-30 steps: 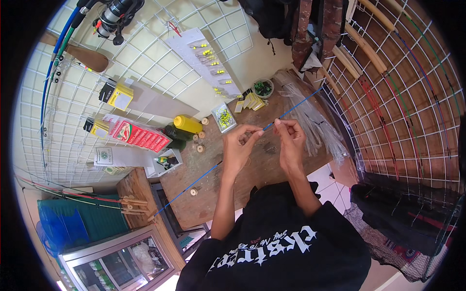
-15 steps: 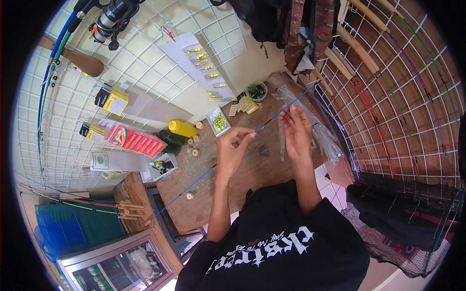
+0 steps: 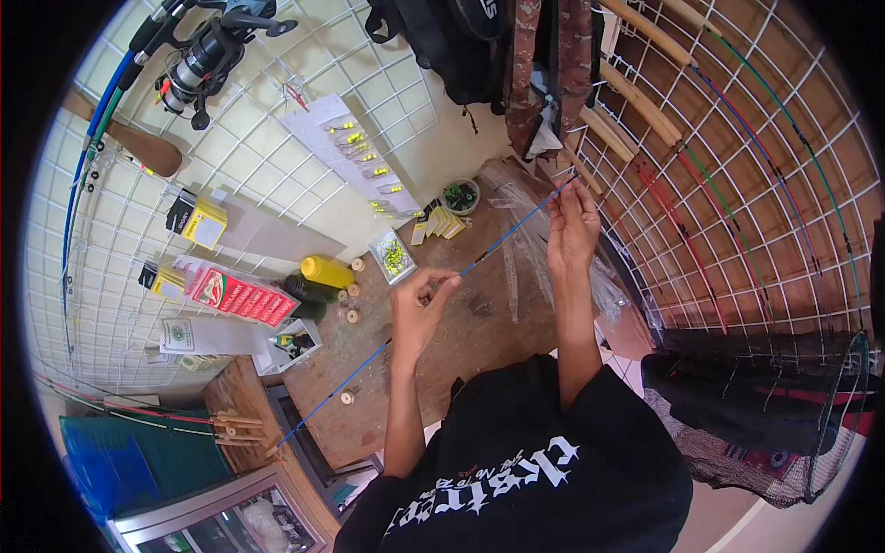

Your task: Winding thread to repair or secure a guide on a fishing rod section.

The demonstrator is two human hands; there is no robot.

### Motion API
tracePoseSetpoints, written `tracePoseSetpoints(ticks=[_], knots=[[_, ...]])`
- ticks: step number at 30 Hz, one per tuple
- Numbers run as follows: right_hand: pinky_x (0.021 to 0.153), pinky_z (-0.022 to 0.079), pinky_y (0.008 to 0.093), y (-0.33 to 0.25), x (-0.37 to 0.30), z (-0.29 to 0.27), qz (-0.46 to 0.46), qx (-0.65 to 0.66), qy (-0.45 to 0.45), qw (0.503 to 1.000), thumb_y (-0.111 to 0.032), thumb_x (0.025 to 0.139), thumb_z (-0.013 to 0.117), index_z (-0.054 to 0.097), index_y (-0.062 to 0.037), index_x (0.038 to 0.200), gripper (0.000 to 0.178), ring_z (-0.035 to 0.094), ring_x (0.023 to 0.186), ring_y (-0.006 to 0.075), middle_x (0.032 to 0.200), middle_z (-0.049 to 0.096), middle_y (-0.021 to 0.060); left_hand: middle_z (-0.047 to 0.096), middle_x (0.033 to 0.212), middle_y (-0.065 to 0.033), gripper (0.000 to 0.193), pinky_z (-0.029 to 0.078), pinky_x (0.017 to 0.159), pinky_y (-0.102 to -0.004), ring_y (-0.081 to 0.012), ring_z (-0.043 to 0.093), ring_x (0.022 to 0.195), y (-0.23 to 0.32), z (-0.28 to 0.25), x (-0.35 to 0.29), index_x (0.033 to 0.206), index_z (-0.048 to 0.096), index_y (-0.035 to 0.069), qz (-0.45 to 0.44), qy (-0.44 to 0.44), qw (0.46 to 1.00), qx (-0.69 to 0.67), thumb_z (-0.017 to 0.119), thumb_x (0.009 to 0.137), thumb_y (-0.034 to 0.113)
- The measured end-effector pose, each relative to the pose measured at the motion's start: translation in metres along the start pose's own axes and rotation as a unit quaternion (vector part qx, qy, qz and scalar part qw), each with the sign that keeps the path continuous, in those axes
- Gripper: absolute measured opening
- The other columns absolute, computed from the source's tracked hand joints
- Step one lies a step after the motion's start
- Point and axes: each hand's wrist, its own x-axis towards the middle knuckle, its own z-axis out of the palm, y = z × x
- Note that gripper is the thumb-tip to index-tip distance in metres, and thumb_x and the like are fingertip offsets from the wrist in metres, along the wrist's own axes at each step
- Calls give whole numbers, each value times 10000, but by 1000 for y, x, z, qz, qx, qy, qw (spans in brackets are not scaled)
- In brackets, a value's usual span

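A thin blue fishing rod (image 3: 513,229) with dark bands slants from the lower left to the upper right over the wooden table. My left hand (image 3: 419,304) is closed, pinching the rod near its middle between thumb and forefinger. Farther up, by the thin end, my right hand (image 3: 573,226) has its fingertips together on the rod. A fine loose thread hangs below my left hand. The rod's lower end lies by several wooden handles (image 3: 241,426) at the left.
Wooden spools (image 3: 348,397), a yellow bottle (image 3: 327,272), a box of yellow-green beads (image 3: 394,261) and clear plastic sleeves (image 3: 599,286) lie on the wooden table (image 3: 369,415). Wire grids (image 3: 737,184) with hanging rods stand beside it. Bags (image 3: 452,46) hang at the back.
My right hand has slid outward along the rod to its thin end, and its fingers have drawn together there. My left hand keeps its pinch. The whole view has shifted slightly.
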Motion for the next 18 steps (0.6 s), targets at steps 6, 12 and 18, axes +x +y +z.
tracePoseSetpoints(ticks=[6,12,18], knots=[[822,519,269,5,-4,4,-58,27,35,997,-18,858,673,584,33,1085,250,612,909,159,1032,631,104,586,759,48,99,264,484,-168,27,385,568,5,-1,0,937,675,-8,-14,-9,1000,1,679,869,63],[794,528,247,4,-8,6,-39,61,44,996,-51,856,689,580,49,1110,294,611,880,146,1010,635,99,618,717,25,108,260,450,-202,0,362,515,0,-1,1,912,695,4,5,13,1000,-13,703,846,89],[788,531,249,1,-7,11,-44,46,44,997,-45,850,693,595,45,1084,269,616,856,142,979,645,93,611,702,31,111,257,454,-202,0,364,517,-2,-1,0,908,698,7,7,14,1000,-16,705,846,97]])
